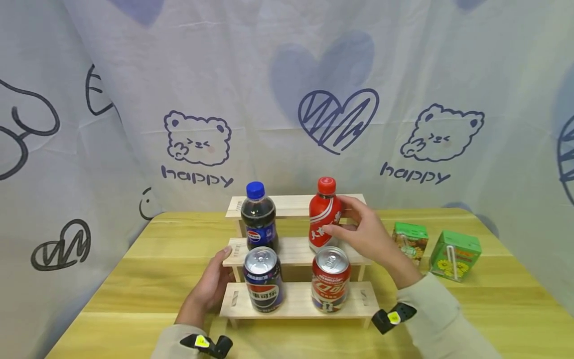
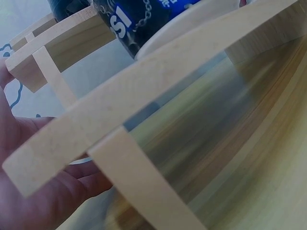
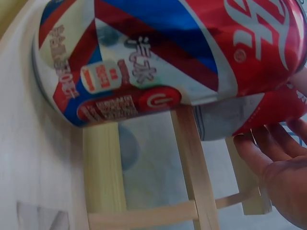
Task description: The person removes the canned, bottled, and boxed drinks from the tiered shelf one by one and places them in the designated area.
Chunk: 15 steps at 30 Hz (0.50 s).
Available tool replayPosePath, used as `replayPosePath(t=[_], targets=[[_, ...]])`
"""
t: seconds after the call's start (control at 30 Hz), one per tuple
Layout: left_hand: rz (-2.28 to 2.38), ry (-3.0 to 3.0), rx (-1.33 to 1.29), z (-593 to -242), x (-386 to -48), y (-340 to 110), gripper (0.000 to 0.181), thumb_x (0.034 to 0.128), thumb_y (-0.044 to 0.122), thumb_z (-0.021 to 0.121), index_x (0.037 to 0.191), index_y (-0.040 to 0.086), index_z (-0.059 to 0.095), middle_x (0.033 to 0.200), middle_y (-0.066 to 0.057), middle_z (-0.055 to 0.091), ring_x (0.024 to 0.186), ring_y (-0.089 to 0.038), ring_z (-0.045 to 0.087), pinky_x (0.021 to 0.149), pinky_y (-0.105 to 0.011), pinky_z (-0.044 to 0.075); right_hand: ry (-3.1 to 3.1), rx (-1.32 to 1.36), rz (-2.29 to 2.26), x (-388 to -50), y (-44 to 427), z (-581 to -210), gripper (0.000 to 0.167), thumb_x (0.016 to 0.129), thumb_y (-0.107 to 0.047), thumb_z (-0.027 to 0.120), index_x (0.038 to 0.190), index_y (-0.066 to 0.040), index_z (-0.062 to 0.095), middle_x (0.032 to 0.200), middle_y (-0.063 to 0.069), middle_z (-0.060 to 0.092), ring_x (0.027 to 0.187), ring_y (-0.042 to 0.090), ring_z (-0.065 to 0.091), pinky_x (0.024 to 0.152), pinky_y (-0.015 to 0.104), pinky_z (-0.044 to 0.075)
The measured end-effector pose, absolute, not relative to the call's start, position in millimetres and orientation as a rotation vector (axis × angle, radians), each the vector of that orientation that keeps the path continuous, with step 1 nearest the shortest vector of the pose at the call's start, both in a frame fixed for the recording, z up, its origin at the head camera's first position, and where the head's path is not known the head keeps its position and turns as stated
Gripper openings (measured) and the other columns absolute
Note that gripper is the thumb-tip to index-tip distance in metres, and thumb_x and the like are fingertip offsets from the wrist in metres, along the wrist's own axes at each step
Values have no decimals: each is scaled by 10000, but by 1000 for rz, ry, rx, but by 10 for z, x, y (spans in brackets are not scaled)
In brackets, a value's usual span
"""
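Head view: right hand [image 1: 371, 237] grips red bottle [image 1: 319, 219], well beyond left hand [image 1: 210, 280].

A pale three-step wooden stand [image 1: 300, 203] is on a yellowish wooden table [image 1: 148, 279], before a white fabric curtain [image 1: 269, 35]. Its front step [image 1: 297, 301] bears a dark-blue cylindrical metal can [image 1: 263, 288] at left and a red cylindrical metal can [image 1: 331, 286] at right. The middle step [image 1: 293, 247] behind has a blue-capped dark plastic bottle [image 1: 259, 219] at left and a red-capped red plastic bottle [image 1: 322, 217] at right, in the right hand [image 1: 369, 237]. The left hand [image 1: 211, 283] is at the stand's left end. Two green boxy cartons [image 1: 455, 257] are right of the stand
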<state>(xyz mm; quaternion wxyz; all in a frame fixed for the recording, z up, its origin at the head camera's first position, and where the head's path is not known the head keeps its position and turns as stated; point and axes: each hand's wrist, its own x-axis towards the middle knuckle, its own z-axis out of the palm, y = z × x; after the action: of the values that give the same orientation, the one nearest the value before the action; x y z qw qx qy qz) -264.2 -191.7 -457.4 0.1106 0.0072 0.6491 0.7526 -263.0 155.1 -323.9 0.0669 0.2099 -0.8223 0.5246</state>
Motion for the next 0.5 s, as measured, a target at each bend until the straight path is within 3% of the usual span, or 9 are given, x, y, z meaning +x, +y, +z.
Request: replayPosePath(t=[0.5], targets=[[2214, 1928, 20, -4541, -2605, -1893, 663, 941, 577, 332, 1448, 152, 314, 1427, -123, 373, 1307, -348, 350, 1065, -502, 269, -2430, 603, 1620, -2634, 1413, -3283, 753, 794, -235, 762, 1421, -138, 355, 1295, 86, 516, 1109, 265, 553, 884, 408, 505]])
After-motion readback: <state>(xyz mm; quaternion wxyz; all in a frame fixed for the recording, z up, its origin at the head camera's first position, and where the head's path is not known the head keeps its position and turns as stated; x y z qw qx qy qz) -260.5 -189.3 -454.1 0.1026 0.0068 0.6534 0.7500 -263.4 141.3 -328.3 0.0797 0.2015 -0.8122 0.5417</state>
